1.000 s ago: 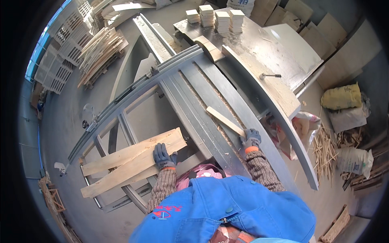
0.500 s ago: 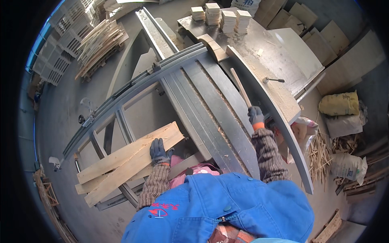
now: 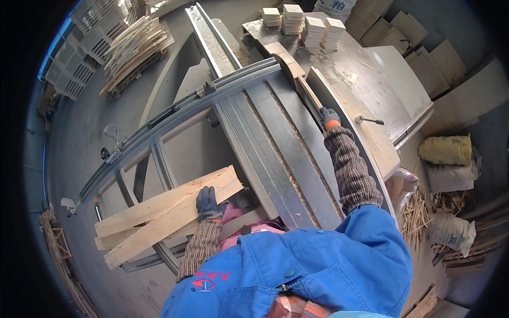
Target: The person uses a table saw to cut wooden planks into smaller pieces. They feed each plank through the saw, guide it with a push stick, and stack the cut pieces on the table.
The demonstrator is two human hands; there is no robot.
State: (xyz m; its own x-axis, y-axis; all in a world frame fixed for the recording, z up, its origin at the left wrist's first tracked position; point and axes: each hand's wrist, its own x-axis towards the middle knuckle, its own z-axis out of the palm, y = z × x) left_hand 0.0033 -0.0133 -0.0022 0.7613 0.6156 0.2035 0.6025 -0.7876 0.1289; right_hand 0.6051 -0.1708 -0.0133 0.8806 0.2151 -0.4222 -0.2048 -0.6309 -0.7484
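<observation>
My right hand, in a dark glove with an orange cuff, is closed round the near end of a narrow wooden stick. The stick lies along the fence of a sliding table saw, its far end at or close to a row of flat wood pieces. Whether they touch I cannot tell. My left hand, gloved too, lies with fingers stretched over the right end of several pale boards. Those boards rest overlapping on the saw's side frame. The blade is hidden.
Small stacks of square wood pieces stand on the far table. A lever handle sticks up beside the fence. Thin offcuts and sacks lie at right. A pallet of boards is far left.
My right hand has moved forward along the fence with the stick, bringing its far end up to the wood pieces. The left hand stays on the boards. The whole view has shifted slightly.
</observation>
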